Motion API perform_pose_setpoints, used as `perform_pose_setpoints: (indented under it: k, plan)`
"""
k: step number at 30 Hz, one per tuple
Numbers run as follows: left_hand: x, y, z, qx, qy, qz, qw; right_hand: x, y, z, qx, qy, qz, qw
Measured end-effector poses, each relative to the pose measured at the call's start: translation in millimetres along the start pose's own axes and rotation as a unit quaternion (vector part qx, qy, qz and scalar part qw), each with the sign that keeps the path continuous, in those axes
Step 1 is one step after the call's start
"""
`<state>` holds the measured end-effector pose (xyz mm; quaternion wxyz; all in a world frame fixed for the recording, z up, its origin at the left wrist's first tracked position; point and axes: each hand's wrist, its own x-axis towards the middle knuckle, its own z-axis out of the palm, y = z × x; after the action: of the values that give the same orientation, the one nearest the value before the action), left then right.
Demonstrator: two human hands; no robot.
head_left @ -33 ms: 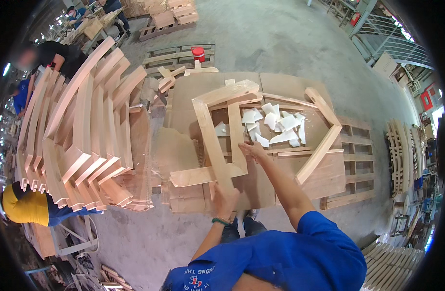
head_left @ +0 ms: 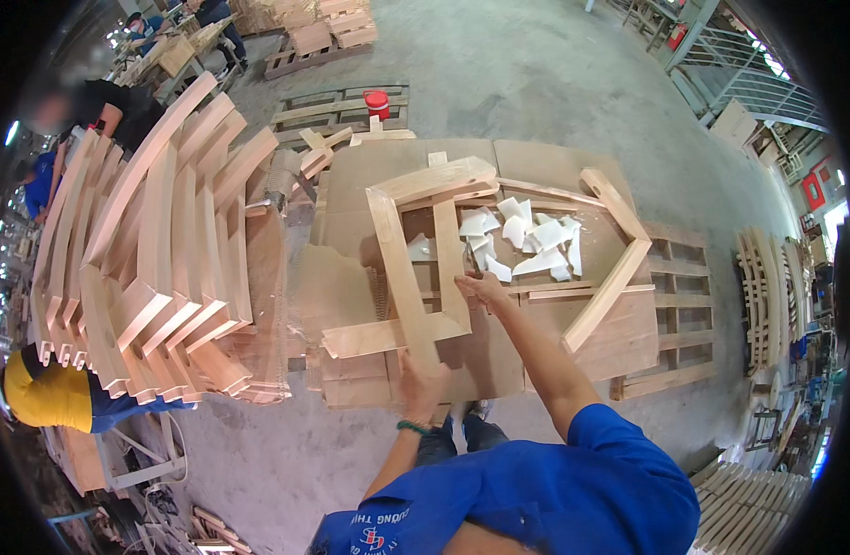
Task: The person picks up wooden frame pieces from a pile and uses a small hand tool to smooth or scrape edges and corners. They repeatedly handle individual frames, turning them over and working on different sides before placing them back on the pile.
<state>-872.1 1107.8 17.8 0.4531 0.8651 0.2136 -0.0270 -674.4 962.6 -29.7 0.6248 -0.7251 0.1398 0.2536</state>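
Note:
A pale wooden frame [head_left: 404,264] of joined bars lies tilted over the cardboard-covered worktop. My left hand [head_left: 425,384] is closed round the near end of its long bar. My right hand [head_left: 482,289] pinches the second upright bar between thumb and fingers, about halfway along. To the right, an angled wooden piece [head_left: 619,268] rests on the cardboard [head_left: 596,347]. Crumpled white foam sheets [head_left: 540,236] lie between it and the frame, beside thin wooden strips [head_left: 587,291].
On my left rises a stack of angled wooden frames [head_left: 156,250]. A red bucket [head_left: 377,104] stands on a pallet [head_left: 337,97] beyond the worktop. More pallet slats [head_left: 681,301] show at the right. People work at the left, one in a yellow top [head_left: 47,393].
My left hand and the near end of the long bar have shifted slightly left. My right hand keeps its pinch on the second bar.

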Motion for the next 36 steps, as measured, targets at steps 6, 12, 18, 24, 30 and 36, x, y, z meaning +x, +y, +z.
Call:
perform_pose_setpoints:
  k: [6,12,18,24,30,36]
  plan:
    - [20.9,-1.4,-42.9,0.02,0.013,0.021,0.999,6.8,0.3,-6.4,0.073,-0.043,0.071,0.994]
    - [11.1,-20.6,-8.2,0.015,0.124,0.145,0.981,5.8,-0.6,-2.1,0.064,-0.028,0.054,0.996]
    - [20.8,-23.5,-18.7,-0.016,0.107,0.089,0.99,4.3,-0.5,-1.0,0.024,-0.016,0.041,0.999]
    - [4.7,-22.0,-47.3,0.162,0.019,-0.018,0.986,-10.2,-23.1,-7.1,-0.074,-0.016,-0.052,0.996]
    - [-11.2,42.1,-293.3,-0.038,-0.008,0.009,0.999,-61.2,-30.1,-50.9,-0.052,-0.007,-0.011,0.999]
    - [65.9,109.7,-514.9,0.328,0.348,0.152,0.865,-112.3,-20.3,-77.6,0.022,0.028,0.034,0.999]
